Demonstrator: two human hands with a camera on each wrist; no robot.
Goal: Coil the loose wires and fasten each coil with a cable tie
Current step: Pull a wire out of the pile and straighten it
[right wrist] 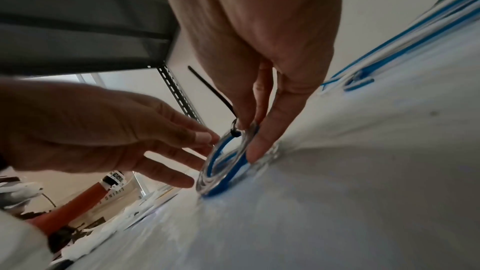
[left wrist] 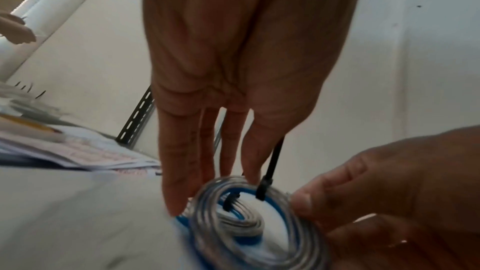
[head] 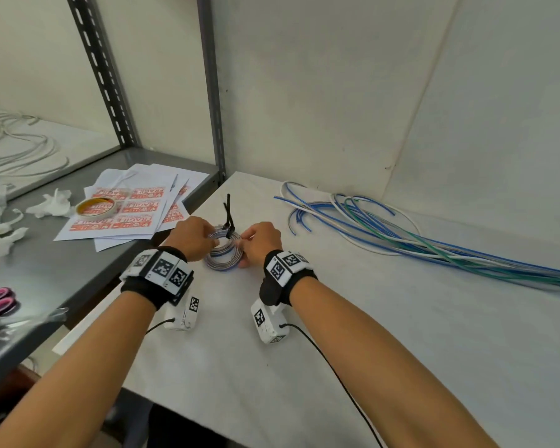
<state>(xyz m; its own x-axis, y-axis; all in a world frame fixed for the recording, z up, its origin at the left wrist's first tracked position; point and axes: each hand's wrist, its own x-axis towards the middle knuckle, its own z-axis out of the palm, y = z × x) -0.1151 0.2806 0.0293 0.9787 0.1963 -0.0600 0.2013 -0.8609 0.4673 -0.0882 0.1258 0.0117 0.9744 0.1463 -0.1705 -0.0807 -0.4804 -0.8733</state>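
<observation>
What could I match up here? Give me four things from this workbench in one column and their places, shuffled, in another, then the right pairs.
Things:
1. wire coil
2. black cable tie
3. loose wires
4. roll of tape

Places:
A. on the FRAGILE label sheets on the grey shelf
B. spread over the white table by the wall
C. between the left hand and the right hand
D. looped round the coil's far side, tail sticking up

Pairs: 1-C, 2-D, 3-B, 4-A

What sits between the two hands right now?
The wire coil with its black cable tie, held between left hand and right hand; head view.
</observation>
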